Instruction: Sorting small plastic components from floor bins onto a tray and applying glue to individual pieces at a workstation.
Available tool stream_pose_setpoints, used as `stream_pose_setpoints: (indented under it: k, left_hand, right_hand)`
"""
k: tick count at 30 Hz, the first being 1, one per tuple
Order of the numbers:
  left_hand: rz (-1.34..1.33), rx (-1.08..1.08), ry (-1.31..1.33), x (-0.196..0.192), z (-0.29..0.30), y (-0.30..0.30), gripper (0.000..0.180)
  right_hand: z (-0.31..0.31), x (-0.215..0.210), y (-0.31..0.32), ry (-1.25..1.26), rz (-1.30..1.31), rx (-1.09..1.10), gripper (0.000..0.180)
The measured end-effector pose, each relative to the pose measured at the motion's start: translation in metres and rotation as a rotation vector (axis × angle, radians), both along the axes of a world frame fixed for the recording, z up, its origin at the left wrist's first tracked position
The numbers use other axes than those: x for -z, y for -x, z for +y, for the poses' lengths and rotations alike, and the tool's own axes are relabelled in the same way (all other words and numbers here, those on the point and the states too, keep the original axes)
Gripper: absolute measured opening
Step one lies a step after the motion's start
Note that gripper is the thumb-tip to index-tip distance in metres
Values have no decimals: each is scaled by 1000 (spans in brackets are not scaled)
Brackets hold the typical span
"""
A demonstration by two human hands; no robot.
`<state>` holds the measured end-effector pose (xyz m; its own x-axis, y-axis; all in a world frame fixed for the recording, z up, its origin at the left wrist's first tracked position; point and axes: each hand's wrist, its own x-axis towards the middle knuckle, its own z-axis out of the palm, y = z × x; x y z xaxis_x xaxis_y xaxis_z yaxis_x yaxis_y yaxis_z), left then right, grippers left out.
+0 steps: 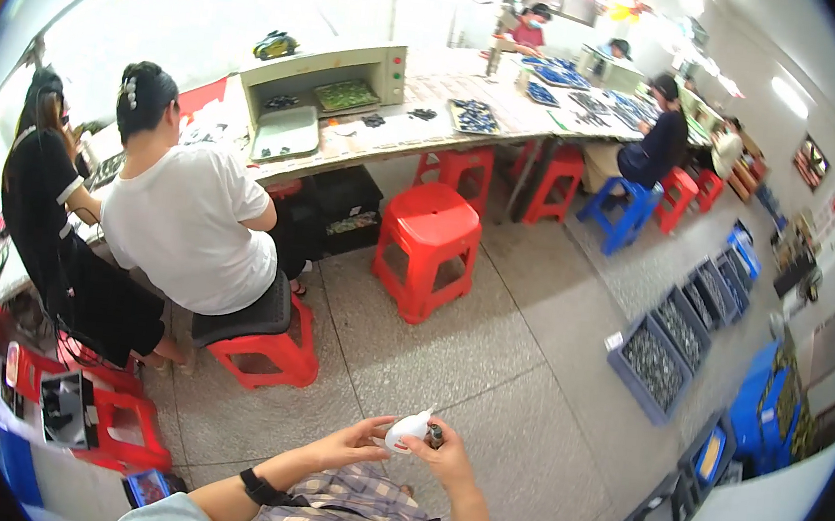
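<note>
My left hand and my right hand meet low in the head view, above my plaid-covered lap. Between them is a small white piece, pinched by my left fingertips on one end. My right hand's fingers close around a small dark part that touches the white piece. Both wrists wear dark bands.
A red plastic stool stands on the grey tiled floor ahead. A person in a white shirt sits on a red stool at a long workbench, beside a person in black. Blue crates of small parts line the right side.
</note>
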<state>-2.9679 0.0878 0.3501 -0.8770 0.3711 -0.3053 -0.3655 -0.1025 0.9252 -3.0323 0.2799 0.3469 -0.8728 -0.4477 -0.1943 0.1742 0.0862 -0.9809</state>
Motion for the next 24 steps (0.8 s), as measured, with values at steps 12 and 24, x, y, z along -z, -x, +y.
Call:
stream_pose_setpoints:
  k: [12,24]
  left_hand:
    - [-116,-540,-180,37,-132,230,42]
    - [35,-313,29,15,-178,497,44]
  right_hand:
    - [-102,12,299,-72,62,-57,34]
    - [-192,-6,537,-121,229,-162,34]
